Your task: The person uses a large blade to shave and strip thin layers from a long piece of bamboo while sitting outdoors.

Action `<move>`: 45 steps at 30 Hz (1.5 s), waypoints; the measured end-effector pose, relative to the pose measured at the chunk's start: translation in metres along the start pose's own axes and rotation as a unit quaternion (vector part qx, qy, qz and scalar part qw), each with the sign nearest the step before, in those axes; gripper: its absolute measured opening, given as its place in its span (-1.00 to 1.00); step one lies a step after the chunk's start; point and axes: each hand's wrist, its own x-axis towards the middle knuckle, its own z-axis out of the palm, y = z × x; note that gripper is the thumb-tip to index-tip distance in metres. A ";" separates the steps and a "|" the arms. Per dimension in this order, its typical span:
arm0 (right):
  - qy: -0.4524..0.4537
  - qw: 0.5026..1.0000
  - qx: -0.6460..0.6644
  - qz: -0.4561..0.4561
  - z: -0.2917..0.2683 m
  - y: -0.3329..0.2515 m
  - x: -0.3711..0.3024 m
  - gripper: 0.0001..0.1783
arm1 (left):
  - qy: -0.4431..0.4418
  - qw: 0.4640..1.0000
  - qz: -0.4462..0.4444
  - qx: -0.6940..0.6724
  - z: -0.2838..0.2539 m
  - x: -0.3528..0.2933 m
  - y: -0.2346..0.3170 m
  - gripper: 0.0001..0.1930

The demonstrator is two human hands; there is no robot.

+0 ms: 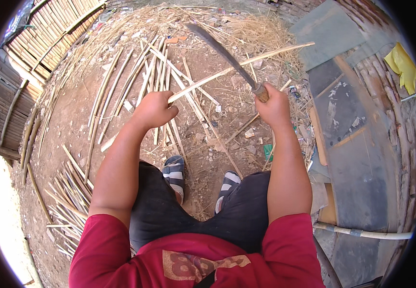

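My left hand (155,110) is closed round the near end of a long pale split bamboo strip (246,62), which slants up and away to the right. In my right hand (272,104) is the wooden handle of a machete (223,51). Its dark, curved blade points away to the upper left and crosses the bamboo strip; whether the two touch I cannot tell. Beyond and below my left hand, several loose bamboo strips (160,72) lie crisscrossed on the dirt ground.
A pile of thin split strips (68,206) lies at the lower left. Woven bamboo fencing (56,36) stands at the far left. Dark flat sheets (356,168) lie along the right, near a yellow cloth-like piece (402,67). Straw (265,36) is heaped at the back.
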 end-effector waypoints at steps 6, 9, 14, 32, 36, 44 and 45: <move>-0.002 0.999 0.010 0.049 0.000 -0.001 -0.004 -0.75 | 0.014 1.000 -0.005 -0.002 0.002 0.003 -0.009 -0.71; -0.059 0.995 -0.061 -0.053 0.004 -0.037 -0.014 -0.76 | 0.041 0.999 0.012 0.004 0.000 0.002 -0.004 -0.73; -0.032 0.999 -0.033 -0.006 -0.004 -0.009 -0.002 -0.73 | 0.045 0.997 -0.027 0.062 -0.009 -0.005 0.004 -0.75; -0.008 1.000 0.001 -0.017 -0.008 -0.007 -0.004 -0.81 | -0.073 0.994 -0.020 -0.081 -0.008 -0.002 -0.011 -0.74; -0.038 0.984 -0.084 -0.156 0.004 -0.033 -0.011 -0.80 | -0.084 0.994 -0.012 -0.074 -0.007 -0.003 -0.008 -0.76; -0.034 0.997 -0.063 0.036 0.006 0.008 0.001 -0.76 | -0.069 0.997 -0.002 -0.014 0.000 0.000 -0.023 -0.70; -0.043 0.995 -0.082 0.032 0.011 0.004 0.000 -0.75 | -0.079 0.997 -0.002 -0.021 -0.001 0.003 -0.022 -0.69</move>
